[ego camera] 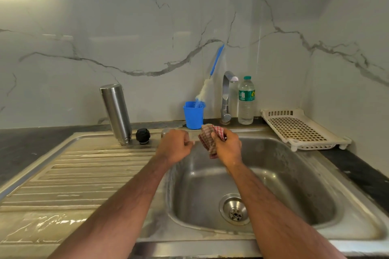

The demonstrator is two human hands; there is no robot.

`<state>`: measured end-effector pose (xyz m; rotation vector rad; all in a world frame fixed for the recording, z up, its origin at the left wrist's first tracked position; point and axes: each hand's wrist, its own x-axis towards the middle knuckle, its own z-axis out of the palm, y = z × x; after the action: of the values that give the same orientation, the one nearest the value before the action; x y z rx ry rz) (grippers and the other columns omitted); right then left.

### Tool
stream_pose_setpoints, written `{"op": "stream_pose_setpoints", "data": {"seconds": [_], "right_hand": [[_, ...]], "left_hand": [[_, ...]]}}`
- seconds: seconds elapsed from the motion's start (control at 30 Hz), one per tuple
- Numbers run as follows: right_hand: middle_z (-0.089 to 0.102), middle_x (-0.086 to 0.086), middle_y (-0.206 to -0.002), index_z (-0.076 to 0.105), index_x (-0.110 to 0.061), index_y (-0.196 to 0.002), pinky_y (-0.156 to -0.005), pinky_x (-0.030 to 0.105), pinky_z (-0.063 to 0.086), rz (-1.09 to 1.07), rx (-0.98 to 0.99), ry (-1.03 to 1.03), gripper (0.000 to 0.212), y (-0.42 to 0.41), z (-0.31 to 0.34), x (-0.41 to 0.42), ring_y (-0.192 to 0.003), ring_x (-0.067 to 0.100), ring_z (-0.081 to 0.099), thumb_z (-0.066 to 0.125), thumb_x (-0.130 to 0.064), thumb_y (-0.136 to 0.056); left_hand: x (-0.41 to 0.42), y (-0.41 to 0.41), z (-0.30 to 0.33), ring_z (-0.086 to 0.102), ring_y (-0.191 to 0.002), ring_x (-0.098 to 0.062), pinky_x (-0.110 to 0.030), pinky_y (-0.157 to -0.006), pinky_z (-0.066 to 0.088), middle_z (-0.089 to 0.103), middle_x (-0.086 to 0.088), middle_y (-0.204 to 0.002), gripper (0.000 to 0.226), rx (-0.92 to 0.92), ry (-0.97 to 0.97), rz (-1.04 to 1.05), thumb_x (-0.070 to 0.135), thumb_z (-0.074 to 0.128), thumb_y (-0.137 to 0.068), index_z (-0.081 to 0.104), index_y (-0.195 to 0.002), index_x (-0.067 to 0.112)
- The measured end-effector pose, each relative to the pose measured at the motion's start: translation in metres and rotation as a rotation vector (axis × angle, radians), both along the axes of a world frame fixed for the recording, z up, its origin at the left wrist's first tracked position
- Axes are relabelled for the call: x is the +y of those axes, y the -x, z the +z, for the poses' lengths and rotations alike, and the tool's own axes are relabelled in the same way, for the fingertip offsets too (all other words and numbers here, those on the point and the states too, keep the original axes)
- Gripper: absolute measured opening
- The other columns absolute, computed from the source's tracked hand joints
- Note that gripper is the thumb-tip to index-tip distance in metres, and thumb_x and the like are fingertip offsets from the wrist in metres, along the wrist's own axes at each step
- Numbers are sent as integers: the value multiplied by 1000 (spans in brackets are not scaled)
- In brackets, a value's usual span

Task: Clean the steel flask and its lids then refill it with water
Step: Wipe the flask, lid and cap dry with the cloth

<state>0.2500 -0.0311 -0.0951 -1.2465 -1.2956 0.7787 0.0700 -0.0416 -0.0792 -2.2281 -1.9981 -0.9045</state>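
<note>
Flask (116,114) stands upside down on the ribbed steel drainboard (80,172) to the left of the sink (294,176), mouth down and leaning slightly toward the wall, with its black inner lid (143,135) just beside its base end. Only the head view is given, and in it both hands are raised over the back rim of the basin. The left hand (175,146) is curled closed around something small and shiny that peeks out at its top; it looks like the steel outer cap (165,132), though most of it is hidden, so that is a guess. The right hand (228,147) has its grip pressed shut on a bunched red checked cloth (209,139), held close to the left hand. Behind them a blue cup (193,114) holds a long bottle brush (207,84), next to the tap (227,99), which shows no running water, and a clear plastic water bottle (245,101). A white perforated tray (299,129) sits on the dark bench at the right. Judging by the flask draining and the cloth in hand, the washing seems finished and the step in hand is drying a lid. The next move likely calls for bringing cloth and cap together and turning one inside the other, then setting the cap down, righting the flask and filling it, perhaps from the bottle or the tap.
</note>
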Motion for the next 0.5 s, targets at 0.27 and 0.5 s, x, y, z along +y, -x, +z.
{"op": "stream_pose_setpoints", "data": {"seconds": [0.27, 0.5], "right_hand": [[72, -1, -105, 69, -15, -118, -63, 14, 56, -181, -30, -79, 23, -103, 51, -2, -86, 9, 67, 69, -18, -95], [69, -3, -91, 70, -20, -100, -71, 31, 47, -381, -468, -205, 23, -226, 68, 19, -81, 16, 60, 73, -40, -90]], "left_hand": [[25, -73, 15, 64, -66, -14, -31, -63, 51, 65, 4, -66, 29, -4, 175, -269, 28, 77, -89, 63, -66, 17], [35, -149, 22, 67, -70, -14, -35, -73, 58, 67, 4, -70, 22, -6, 242, -411, 27, 76, -91, 67, -73, 18]]}}
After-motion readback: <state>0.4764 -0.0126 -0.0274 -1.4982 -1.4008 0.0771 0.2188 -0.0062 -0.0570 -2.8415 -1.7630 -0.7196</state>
